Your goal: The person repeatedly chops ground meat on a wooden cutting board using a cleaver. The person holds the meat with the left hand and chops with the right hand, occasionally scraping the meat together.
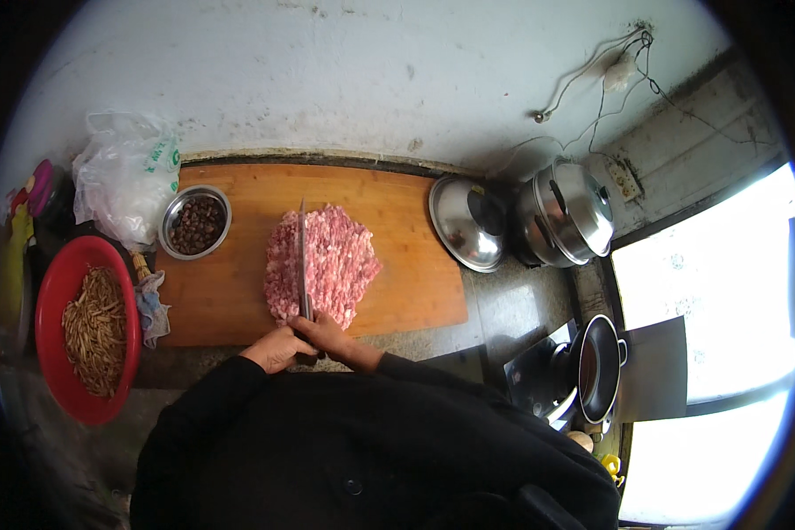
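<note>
A flattened mound of minced pink meat [343,258] lies on a wooden cutting board [414,265]. Across its left part stands a cleaver [302,252], seen nearly edge-on, its blade pointing away from me. My right hand [331,338] is closed around the cleaver's handle at the near edge of the meat. Close against it, my left hand [278,348] also grips the handle end, though the fingers partly hide one another. On the board's left side sits a steel bowl [163,228] of dark brown chopped pieces.
To the left are a red plastic basin [44,318] of thin brownish strips, a crumpled cloth [152,311] and a clear plastic bag [122,185]. On the right stand a steel bowl-shaped lid [460,225], a lidded steel pot [550,218] and a dark pan [596,377] beside a window.
</note>
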A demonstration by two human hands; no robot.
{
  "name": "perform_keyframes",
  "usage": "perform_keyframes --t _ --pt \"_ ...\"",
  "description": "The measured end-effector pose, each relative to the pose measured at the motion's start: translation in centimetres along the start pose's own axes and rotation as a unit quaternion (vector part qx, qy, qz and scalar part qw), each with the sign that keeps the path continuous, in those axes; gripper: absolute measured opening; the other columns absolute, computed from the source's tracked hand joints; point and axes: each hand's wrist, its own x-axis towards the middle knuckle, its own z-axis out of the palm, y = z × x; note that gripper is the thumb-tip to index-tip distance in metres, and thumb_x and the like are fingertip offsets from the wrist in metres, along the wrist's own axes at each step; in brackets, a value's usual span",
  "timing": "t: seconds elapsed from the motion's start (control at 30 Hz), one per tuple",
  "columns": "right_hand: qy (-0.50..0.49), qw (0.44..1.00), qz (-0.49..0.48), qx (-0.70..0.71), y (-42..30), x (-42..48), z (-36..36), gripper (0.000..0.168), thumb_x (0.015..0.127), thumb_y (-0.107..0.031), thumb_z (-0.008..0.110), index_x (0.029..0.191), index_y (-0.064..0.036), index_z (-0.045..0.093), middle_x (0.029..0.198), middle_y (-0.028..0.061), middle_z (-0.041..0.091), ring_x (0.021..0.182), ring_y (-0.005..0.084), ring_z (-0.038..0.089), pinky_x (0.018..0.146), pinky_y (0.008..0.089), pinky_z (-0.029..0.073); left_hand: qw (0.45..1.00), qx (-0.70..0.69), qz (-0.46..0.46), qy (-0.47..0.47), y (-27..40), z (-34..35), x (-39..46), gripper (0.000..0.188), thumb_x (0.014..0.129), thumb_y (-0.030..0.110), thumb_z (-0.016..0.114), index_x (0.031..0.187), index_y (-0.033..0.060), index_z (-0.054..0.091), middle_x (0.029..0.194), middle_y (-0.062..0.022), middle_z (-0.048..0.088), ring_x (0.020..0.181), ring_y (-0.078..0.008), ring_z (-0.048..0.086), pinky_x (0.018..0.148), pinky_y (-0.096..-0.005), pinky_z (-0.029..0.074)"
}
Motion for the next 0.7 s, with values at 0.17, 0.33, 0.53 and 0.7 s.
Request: perform_keyframes --t 0.17,0.33,0.53,0.7 --pt "0.003 0.995 -0.043 -0.089 -2.6 -1.5 0.2 0.027 0.078 -0.023 0.061 0.086 0.003 0.058 0.073 0.0080 0.060 0.067 0.0126 0.054 0.061 0.0303 0.046 0.996 0.040 0.084 -0.010 -1.4 -0.4 -0.1 0.038 0.068 -0.008 0.059 0.105 -0.0016 0.051 0.096 -0.0091 0.057 0.089 -0.0198 0.056 0.075 -0.0299 0.048" --pt "-0.002 0.983 -0.163 -0.085 -4.5 -2.2 -0.7 0.025 0.078 -0.022 0.062 0.085 0.002 0.057 0.071 0.0067 0.058 0.067 0.0123 0.054 0.062 0.0302 0.046 0.973 0.170 0.152 0.041 0.5 1.4 -0.7 0.040 0.066 -0.009 0.061 0.104 -0.0026 0.051 0.093 -0.0088 0.058 0.087 -0.0190 0.056 0.074 -0.0289 0.048" --pt "-0.035 0.994 -0.070 -0.079 -2.1 -1.8 0.0 0.027 0.080 -0.025 0.055 0.083 0.002 0.057 0.074 0.0098 0.059 0.068 0.0163 0.055 0.065 0.0323 0.045 0.998 -0.052 0.012 0.013 -2.0 -0.1 -0.1 0.038 0.066 -0.009 0.062 0.102 -0.0031 0.052 0.090 -0.0091 0.059 0.087 -0.0195 0.058 0.072 -0.0311 0.049" --pt "-0.032 0.981 -0.156 -0.114 -5.0 -2.7 -0.8 0.023 0.079 -0.022 0.058 0.086 -0.001 0.055 0.071 0.0092 0.058 0.067 0.0142 0.054 0.063 0.0319 0.045 0.978 0.118 0.166 0.046 -1.2 0.9 -0.3 0.038 0.065 -0.009 0.063 0.101 -0.0037 0.052 0.094 -0.0097 0.059 0.088 -0.0197 0.057 0.075 -0.0313 0.049"
